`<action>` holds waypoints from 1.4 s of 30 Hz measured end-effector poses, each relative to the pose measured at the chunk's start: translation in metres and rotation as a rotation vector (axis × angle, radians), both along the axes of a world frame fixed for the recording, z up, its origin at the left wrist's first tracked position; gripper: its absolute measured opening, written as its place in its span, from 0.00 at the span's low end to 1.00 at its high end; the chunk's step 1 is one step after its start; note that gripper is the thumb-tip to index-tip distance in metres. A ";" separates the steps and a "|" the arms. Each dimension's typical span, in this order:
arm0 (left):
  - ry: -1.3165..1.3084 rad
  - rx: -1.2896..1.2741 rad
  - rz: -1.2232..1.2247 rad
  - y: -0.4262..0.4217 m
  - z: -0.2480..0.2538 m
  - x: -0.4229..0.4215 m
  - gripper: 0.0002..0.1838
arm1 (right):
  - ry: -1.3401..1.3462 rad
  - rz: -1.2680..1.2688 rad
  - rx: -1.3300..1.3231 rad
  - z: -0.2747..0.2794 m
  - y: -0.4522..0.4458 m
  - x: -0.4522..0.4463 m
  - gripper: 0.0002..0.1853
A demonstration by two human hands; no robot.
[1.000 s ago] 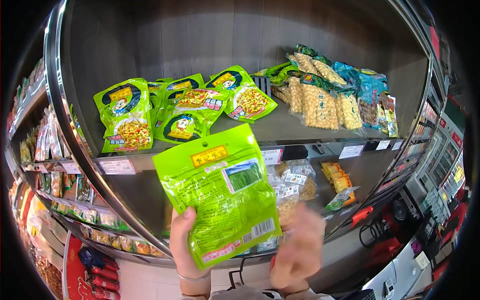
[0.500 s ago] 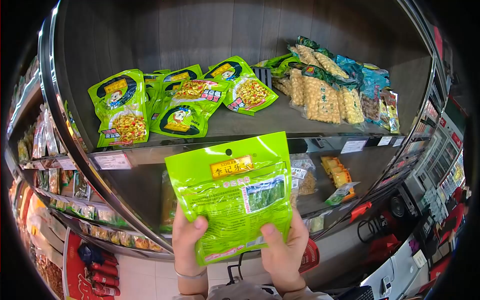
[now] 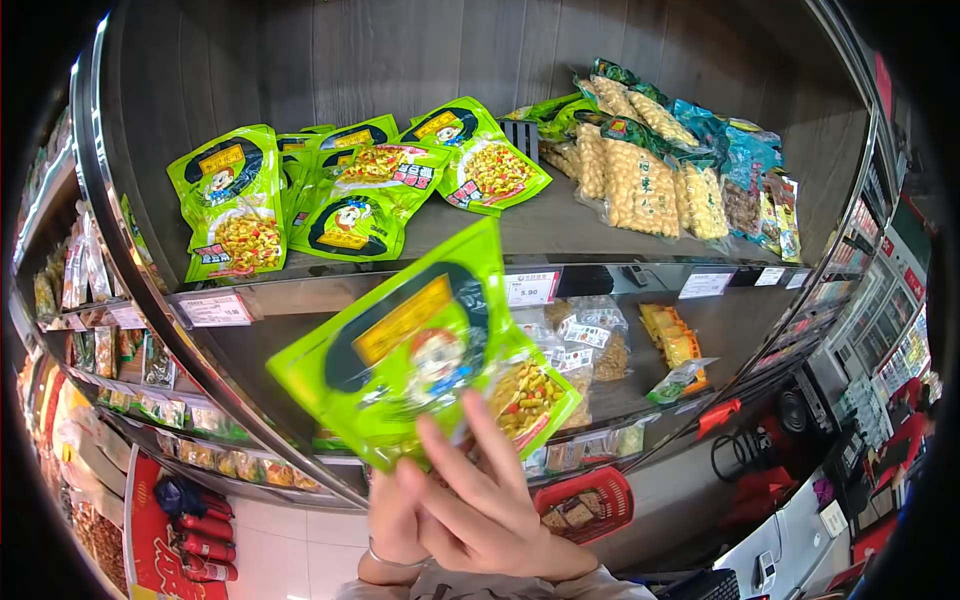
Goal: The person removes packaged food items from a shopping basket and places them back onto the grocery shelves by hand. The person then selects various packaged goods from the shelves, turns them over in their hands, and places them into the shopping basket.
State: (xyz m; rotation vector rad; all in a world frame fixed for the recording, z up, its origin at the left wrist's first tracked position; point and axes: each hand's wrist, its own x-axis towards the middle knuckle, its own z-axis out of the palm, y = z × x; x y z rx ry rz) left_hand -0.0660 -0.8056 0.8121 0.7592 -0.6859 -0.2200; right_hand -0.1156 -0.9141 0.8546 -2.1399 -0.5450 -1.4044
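Observation:
A green food packet (image 3: 430, 350) is tilted in front of the shelf, its cartoon-face side toward me and slightly blurred. My left hand (image 3: 396, 520) pinches its lower edge, partly hidden behind my right hand. Across the packet's lower part lie the fingers of my right hand (image 3: 490, 500), spread and touching the front. Similar green packets (image 3: 230, 205) rest on the shelf (image 3: 570, 235) above and beyond the held one.
Bags of pale puffed pieces (image 3: 640, 190) and blue bags (image 3: 745, 165) fill the shelf's right part. Below are orange packs (image 3: 672, 338) and a red basket (image 3: 622, 510) with packs inside. A counter (image 3: 790, 545) stands at the lower right.
The packet has turned from its printed back to its cartoon front and tilted. My right hand has shifted left from the packet's right side, close to my left hand.

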 end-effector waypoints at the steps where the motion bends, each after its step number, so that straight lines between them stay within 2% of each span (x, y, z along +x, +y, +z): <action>1: 0.057 0.031 0.006 0.000 0.003 0.001 0.41 | 0.038 0.091 -0.017 -0.002 0.000 0.002 0.17; 2: 0.116 -0.027 0.074 -0.005 0.011 -0.002 0.34 | 0.035 0.091 -0.015 0.002 -0.004 -0.003 0.17; 4: 0.183 -0.086 0.145 -0.008 0.033 -0.001 0.28 | 0.152 0.306 0.112 0.013 -0.024 -0.023 0.21; 5: 0.265 -0.101 0.099 -0.008 0.042 0.002 0.29 | 0.075 0.172 0.070 0.004 -0.034 -0.028 0.22; 6: 0.348 -0.120 0.053 -0.008 0.048 0.004 0.31 | 0.083 0.177 0.066 0.006 -0.035 -0.027 0.22; 8: 0.349 -0.071 0.100 -0.004 0.047 0.005 0.29 | -0.002 -0.159 0.299 0.014 -0.035 -0.024 0.21; 9: 0.329 0.001 0.097 0.001 0.044 0.006 0.29 | 0.007 -0.156 0.298 0.016 -0.032 -0.018 0.21; 10: 0.307 0.074 0.092 0.004 0.042 0.007 0.28 | 0.048 -0.029 0.548 0.016 -0.027 -0.009 0.20; 11: 0.317 0.044 0.117 0.002 0.041 0.004 0.27 | 0.087 0.099 0.798 0.014 -0.024 -0.003 0.20; 12: 0.318 0.047 0.115 0.002 0.039 0.003 0.27 | 0.087 0.097 0.801 0.003 -0.029 -0.002 0.20; 14: 0.343 0.095 0.213 0.002 0.035 0.000 0.26 | 0.433 0.412 1.131 -0.023 -0.039 -0.007 0.20; 15: 0.346 0.096 0.211 0.002 0.035 -0.001 0.26 | 0.437 0.433 1.198 -0.027 -0.037 -0.009 0.19; 16: 0.357 0.084 0.215 0.001 0.036 -0.001 0.26 | 0.437 0.430 1.201 -0.026 -0.038 -0.007 0.19; 18: 0.368 0.082 0.211 0.000 0.034 0.000 0.25 | 0.185 0.271 0.794 -0.023 -0.041 -0.001 0.17; 22: 0.235 0.157 0.230 0.000 0.027 0.003 0.21 | 0.201 0.301 0.844 -0.028 -0.046 -0.019 0.15; 23: 0.192 0.194 0.226 0.000 0.026 0.004 0.20 | 0.277 0.292 0.893 -0.027 -0.046 -0.027 0.15; 24: 0.183 0.217 0.205 0.000 0.022 0.002 0.20 | 0.348 0.282 0.944 -0.029 -0.048 -0.034 0.16; 26: 0.157 0.214 0.275 -0.007 0.015 -0.001 0.19 | 0.306 0.253 0.887 -0.039 -0.056 -0.042 0.18; 30: 0.229 0.216 0.207 -0.033 0.009 -0.010 0.18 | 0.356 0.224 1.010 -0.046 -0.066 -0.067 0.21; 32: 0.193 0.286 0.068 -0.044 0.005 -0.005 0.18 | 0.406 0.174 0.943 -0.047 -0.075 -0.081 0.20; 34: 0.170 0.335 -0.078 -0.061 0.003 -0.004 0.18 | 0.358 0.112 1.012 -0.052 -0.079 -0.091 0.20; 42: 0.054 0.566 -0.326 -0.159 -0.034 -0.024 0.18 | 0.322 -0.206 1.316 -0.103 -0.119 -0.149 0.18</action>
